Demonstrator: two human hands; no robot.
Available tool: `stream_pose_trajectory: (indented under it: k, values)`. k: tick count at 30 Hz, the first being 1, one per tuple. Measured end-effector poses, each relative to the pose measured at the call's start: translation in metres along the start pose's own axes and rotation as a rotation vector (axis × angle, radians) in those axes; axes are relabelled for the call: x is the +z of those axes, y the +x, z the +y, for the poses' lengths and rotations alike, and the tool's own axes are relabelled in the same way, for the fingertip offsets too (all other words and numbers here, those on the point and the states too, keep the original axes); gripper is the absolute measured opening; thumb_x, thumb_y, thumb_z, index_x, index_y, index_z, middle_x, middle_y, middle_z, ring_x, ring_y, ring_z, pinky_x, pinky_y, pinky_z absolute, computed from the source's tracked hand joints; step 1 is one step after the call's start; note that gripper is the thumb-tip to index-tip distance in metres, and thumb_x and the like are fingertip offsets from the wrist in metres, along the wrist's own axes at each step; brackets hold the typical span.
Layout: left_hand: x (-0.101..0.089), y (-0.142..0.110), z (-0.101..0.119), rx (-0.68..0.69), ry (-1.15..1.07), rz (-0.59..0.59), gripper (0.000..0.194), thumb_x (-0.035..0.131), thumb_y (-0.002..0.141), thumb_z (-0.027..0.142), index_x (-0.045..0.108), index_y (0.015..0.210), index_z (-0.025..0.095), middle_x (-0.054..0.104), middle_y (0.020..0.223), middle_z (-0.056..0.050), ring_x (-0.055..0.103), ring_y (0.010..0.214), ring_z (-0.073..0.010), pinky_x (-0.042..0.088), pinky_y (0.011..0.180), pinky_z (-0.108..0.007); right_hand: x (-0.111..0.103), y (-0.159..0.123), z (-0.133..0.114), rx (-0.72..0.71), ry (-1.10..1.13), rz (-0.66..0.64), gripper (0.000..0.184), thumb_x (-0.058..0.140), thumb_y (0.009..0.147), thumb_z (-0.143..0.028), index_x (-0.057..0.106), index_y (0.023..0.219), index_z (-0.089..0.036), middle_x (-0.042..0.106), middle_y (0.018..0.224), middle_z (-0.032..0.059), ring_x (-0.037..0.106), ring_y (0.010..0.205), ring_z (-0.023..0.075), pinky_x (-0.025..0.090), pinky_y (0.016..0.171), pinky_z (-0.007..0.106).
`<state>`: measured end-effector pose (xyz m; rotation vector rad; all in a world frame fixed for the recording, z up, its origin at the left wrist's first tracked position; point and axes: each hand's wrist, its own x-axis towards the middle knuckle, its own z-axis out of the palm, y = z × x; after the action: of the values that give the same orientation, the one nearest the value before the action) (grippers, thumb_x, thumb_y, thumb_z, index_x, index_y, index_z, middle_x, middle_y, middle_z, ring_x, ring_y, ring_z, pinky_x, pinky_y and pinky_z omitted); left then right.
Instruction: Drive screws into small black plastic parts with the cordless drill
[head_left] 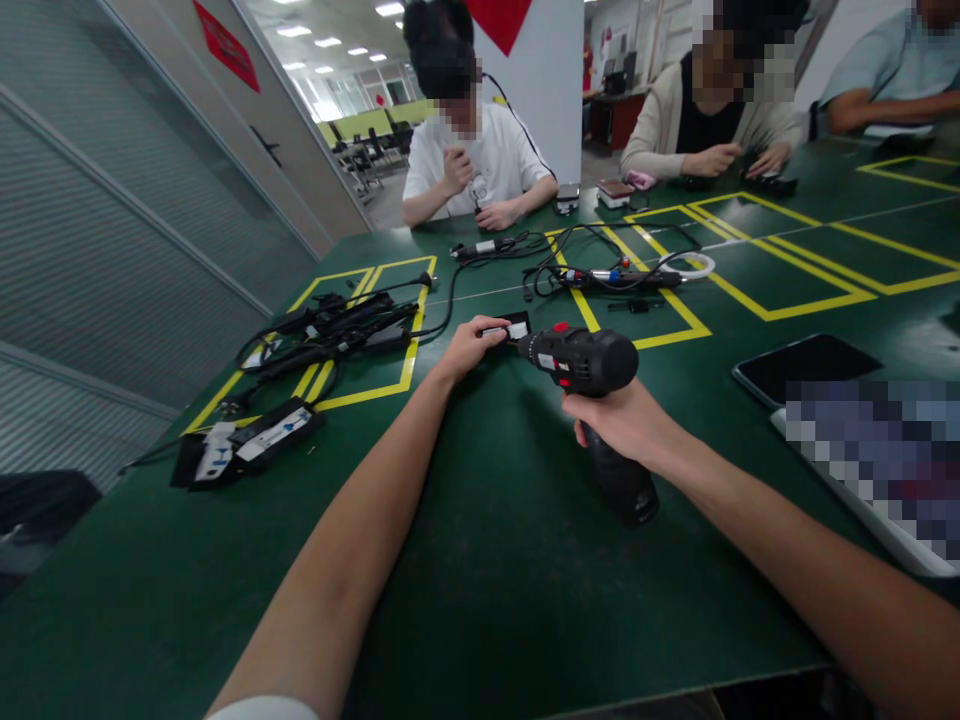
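Observation:
My right hand [611,415] is wrapped round the grip of a black cordless drill [585,358] with red buttons. The drill lies level, its chuck pointing left. At the chuck's tip is a small black box-like part [517,326] with a white label, flat on the table. My left hand [472,348] holds this part at its left end, fingers closed on it. Whether the drill's bit touches the part I cannot make out.
Black cables and adapters [337,335] lie piled at left, near a labelled black box [277,432]. A corded screwdriver-like tool [600,278] lies beyond the drill. A phone [806,368] rests at right beside a pixelated screen. People sit across the green table [480,600].

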<state>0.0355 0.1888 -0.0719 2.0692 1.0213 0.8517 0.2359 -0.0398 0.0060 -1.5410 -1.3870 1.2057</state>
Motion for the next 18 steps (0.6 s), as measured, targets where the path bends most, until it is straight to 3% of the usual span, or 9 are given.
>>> stream_pose_trajectory:
  k: [11, 16, 18]
  values:
    - [0.0, 0.004, -0.003, 0.003, -0.011, -0.014, 0.038, 0.059, 0.077, 0.04, 0.069, 0.109, 0.021, 0.063, 0.112, -0.006, 0.056, 0.106, -0.0224, 0.04, 0.1, -0.038, -0.001, 0.003, 0.003, -0.009, 0.01, 0.005, 0.01, 0.056, 0.072, -0.025, 0.06, 0.068, -0.017, 0.058, 0.051, 0.0029, 0.055, 0.046, 0.0146, 0.04, 0.046, 0.027]
    - [0.007, 0.011, -0.004, 0.032, -0.016, -0.021, 0.038, 0.059, 0.078, 0.041, 0.069, 0.109, 0.022, 0.063, 0.11, -0.005, 0.057, 0.104, -0.0214, 0.041, 0.099, -0.037, -0.006, 0.002, 0.005, 0.012, -0.018, 0.02, 0.019, 0.055, 0.073, -0.025, 0.056, 0.056, -0.017, 0.059, 0.05, 0.0042, 0.053, 0.045, 0.0131, 0.039, 0.046, 0.027]
    - [0.008, 0.012, -0.005, 0.049, -0.016, -0.023, 0.038, 0.059, 0.078, 0.041, 0.069, 0.109, 0.022, 0.063, 0.109, -0.005, 0.057, 0.104, -0.0213, 0.041, 0.098, -0.037, -0.007, 0.001, 0.003, 0.027, -0.002, 0.026, 0.016, 0.055, 0.073, -0.025, 0.058, 0.06, -0.017, 0.059, 0.05, 0.0037, 0.053, 0.045, 0.0133, 0.039, 0.046, 0.027]
